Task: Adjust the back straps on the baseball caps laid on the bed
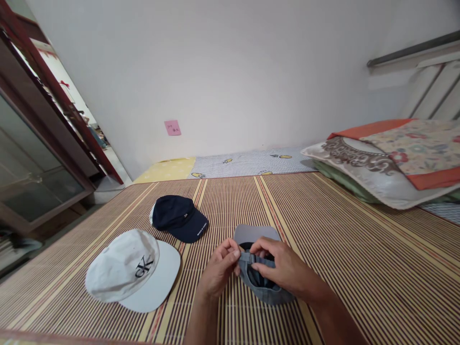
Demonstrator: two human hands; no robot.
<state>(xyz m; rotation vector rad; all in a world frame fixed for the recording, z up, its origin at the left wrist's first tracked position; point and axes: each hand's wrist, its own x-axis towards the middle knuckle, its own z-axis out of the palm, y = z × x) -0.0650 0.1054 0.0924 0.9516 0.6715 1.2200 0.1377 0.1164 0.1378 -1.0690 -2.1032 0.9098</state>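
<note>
Left hand (217,270) of the person is pinched on the back strap (266,261) of a grey-blue baseball cap (268,294), and the right hand (287,266) grasps the same strap at its buckle (252,258), with thumb and fingers. This cap is on a striped bamboo mat (341,268), its visor (256,233) pointing away from the person. To its left lie a white "CK" cap (117,263) and, farther away, a navy cap (172,213).

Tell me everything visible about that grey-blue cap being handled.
The grey-blue, fabric-looking cap has a paler grey brim on its far side and a rounded crown nearer the camera. Its dark inside partly shows. A narrow matching strap with a small buckle crosses the opening; the left hand pinches it, the right hand touches it. Beneath is a brown-striped slatted mat.
</note>
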